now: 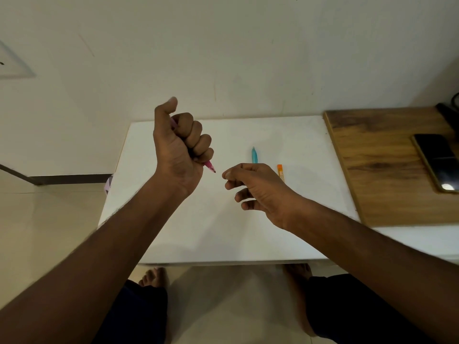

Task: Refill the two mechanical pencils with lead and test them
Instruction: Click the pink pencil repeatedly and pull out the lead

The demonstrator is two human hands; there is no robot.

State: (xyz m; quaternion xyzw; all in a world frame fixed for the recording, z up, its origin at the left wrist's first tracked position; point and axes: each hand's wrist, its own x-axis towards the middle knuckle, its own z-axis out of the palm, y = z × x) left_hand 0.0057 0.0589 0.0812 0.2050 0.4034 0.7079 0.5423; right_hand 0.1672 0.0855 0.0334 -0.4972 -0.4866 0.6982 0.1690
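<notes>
left hand (pixel 180 147) raised above the white table (pixel 173 232), its fingers wrapped in a fist around the pink mechanical pencil (pixel 210 167), thumb lifted, tip pointing down and to the right. right hand (pixel 258 189) hovers near that tip, thumb and forefinger pressed together (whether a lead lies between them cannot be told). teal mechanical pencil (pixel 254 155) and orange lead case (pixel 280 172) lie on the table beyond the right hand. phone (pixel 438 162) rests on the wooden board (pixel 377 155).

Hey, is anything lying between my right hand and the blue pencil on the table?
Nothing visible. The right hand hovers just in front of the blue pencil over the bare white table; the orange lead case lies off to the pencil's right.
</notes>
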